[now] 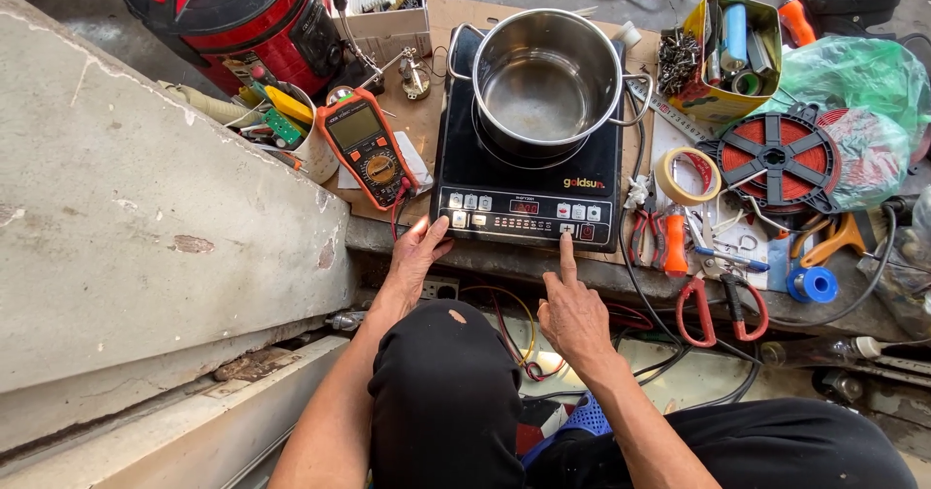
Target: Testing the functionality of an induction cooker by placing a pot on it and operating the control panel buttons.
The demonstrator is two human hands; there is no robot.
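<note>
Neither hand holds anything: the left hand [415,256] lies loosely open with its thumb on the near left corner of the cooktop [529,174], and the right hand [574,313] has its grip curled shut on nothing, only the index finger stretched out to touch a button on the control strip [529,218].

Far left stands a red and black drum-shaped appliance [238,19]. Just near it a white cup [308,145] is stuffed with small tools and coloured bits. Right of that an orange meter [366,147] lies on cardboard [417,121], its leads running toward the left hand.

On the cooktop's ring sits a steel pot [545,80] with two handles; it looks empty, bare metal showing at the bottom. Farther right a yellow box [732,58] holds tubes and cylinders, with a heap of screws [676,61] beside it. Then come a roll of tape [687,176], a red and black reel [773,157] and a green plastic bag [863,77].

Near the right hand, pliers with orange and red handles [716,305], snips and a blue spool [813,283] crowd the worktop's edge [621,274], and a black cable [635,150] runs down the cooktop's right side.

The cooktop is a black slab, its long axis running far to near, control strip facing the person. It lies in the middle of the worktop, just beyond the black-clad knee [446,392].
</note>
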